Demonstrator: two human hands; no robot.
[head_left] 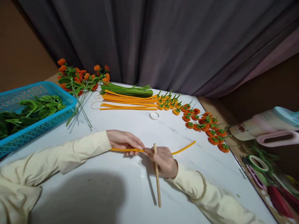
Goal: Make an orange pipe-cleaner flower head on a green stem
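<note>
Centrally in the head view, a thin, fuzzy orange strip, gently bent upward at its right end, is held over the white, faintly veined tabletop. It is pinched by the closed fingertips of the left hand and is partly hidden by the right hand, in whose curled fingers a smooth, round wooden stick is gripped. Behind, straight orange strips are laid beside fuzzy green stems; velvety leaves are contained in a perforated blue basket.
</note>
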